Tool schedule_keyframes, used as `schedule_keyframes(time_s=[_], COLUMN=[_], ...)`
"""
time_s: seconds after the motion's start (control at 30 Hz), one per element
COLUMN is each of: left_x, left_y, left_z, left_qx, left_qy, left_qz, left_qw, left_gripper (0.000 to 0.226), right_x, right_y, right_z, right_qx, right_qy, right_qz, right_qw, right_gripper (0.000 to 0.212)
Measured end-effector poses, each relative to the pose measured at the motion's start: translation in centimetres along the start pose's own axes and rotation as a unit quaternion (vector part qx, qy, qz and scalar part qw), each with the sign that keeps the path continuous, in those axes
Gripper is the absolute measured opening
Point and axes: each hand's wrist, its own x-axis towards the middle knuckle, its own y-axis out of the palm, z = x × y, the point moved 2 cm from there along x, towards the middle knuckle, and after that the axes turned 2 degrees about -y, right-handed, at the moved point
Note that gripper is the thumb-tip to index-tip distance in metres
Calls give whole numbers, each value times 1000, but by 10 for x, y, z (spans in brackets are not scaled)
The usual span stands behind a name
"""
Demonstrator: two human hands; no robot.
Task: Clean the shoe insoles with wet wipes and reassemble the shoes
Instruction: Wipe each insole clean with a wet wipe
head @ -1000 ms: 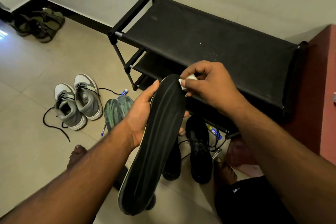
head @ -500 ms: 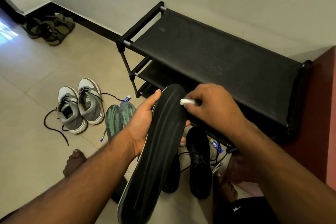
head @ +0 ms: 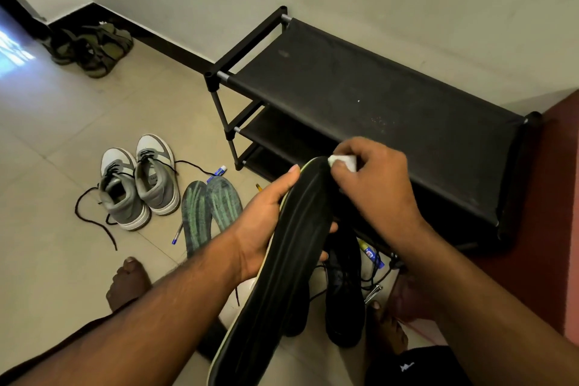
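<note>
Right, my left hand (head: 263, 226) grips the insole (head: 282, 263) mid-length above the shoes (head: 343, 294), right hand (head: 372, 178) pinching the wipe (head: 343, 161) at its toe; light, bendy, so support the middle.

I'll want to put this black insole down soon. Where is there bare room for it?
Free: the shoe rack's top shelf, and the floor tiles between the grey sneakers and the sandals. Crowded: around the black shoes, laces and green insoles.
</note>
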Motion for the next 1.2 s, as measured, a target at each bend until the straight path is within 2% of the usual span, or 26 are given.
schedule_keyframes(time_s=[0.1,0.3,0.47,0.6,0.67,0.83,1.07,1.13,1.2], left_x=[-1,3,2,3,3,2,1,1,1], left_y=[3,0,0,0,-2,0,-4,-3,-1], left_z=[6,8,11,10,8,9,3,3,5], left_qx=[21,-1,28,-9,-13,12,-21,-1,0], left_qy=[-18,-20,-28,-28,-26,-31,-20,-17,-23], left_qz=[9,5,-4,-9,-17,-24,-10,-15,-10], left_qw=[1000,1000,999,1000,999,999,1000,1000,1000], left_gripper=[74,75,78,73,70,75,61,60,60], right_x=[1,-12,-1,-18,-19,-3,-32,-25,-16], right_y=[-4,9,-3,12,16,1,25,22,16], right_z=[-2,17,1,19,23,2,32,24,13], right_qx=[0,49,34,67,81,33,62,67,56], right_qy=[0,-89,-49,-110,-111,-52,-208,-161,-100], right_qz=[-28,52,-2,74,100,22,112,111,74], right_qw=[1000,993,998,989,985,998,970,978,991], right_gripper=[11,10,9,12,12,10,15,12,11])
